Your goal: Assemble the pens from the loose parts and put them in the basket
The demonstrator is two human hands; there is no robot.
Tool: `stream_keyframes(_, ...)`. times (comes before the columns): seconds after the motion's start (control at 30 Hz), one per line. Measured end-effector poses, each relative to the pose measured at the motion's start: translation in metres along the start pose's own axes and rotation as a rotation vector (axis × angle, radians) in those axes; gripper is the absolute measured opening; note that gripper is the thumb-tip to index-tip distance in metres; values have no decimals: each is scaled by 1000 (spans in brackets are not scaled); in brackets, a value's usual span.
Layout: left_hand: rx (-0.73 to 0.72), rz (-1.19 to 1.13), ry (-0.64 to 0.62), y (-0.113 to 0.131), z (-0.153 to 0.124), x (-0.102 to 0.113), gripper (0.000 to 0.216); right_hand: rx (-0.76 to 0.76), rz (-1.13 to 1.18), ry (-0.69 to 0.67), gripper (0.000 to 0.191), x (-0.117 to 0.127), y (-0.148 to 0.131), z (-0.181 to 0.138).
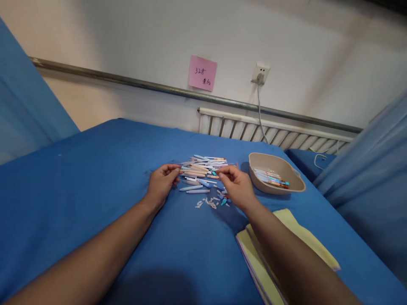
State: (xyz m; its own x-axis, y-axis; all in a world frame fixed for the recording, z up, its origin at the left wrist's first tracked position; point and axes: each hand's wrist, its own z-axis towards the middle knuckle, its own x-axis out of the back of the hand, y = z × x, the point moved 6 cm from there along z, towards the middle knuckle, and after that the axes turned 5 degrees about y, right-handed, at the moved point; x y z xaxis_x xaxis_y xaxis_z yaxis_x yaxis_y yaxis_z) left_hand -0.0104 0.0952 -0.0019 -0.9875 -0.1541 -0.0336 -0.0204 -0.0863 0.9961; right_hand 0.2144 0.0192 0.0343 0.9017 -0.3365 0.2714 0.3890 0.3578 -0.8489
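Observation:
On the blue sheet lies a loose pile of pen parts (203,163), with pale barrels and thin white refills. My left hand (162,182) is at the pile's left edge, thumb and forefinger pinched on the end of what looks like a peach pen barrel (194,173). Opposite it, my right hand (235,186) has its fingertips pressed together beside a small teal piece; what they hold is too small to make out. Small white tips (210,202) and blue-teal pen pieces (224,201) lie in front of the pile, close to my right hand.
A beige basket (276,159) with several pens (270,178) stands to the right. A folded yellow cloth (295,226) lies partly beneath my right forearm. Behind the bed are a radiator (235,127), a metal rail (143,87) and a plugged-in socket (260,73). Blue curtains hang on both sides.

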Motion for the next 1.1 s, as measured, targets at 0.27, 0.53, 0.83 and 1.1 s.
stream_keyframes(0.27, 0, 27, -24, -7, 1, -6, 32, 190, -394, -146, 20, -12, 47, 3)
stream_keyframes(0.53, -102, 64, 79, 2, 10, 13, 29, 243, -815, -439, 15, -57, 42, 17)
stream_keyframes(0.83, -74, 167, 96, 4, 22, 28, 25, 233, -851, -443, 15, -65, 29, 11)
stream_keyframes(1.1, -84, 304, -45, -14, 23, 14, 18, 154, -805, -498, 16, -68, 31, 0)
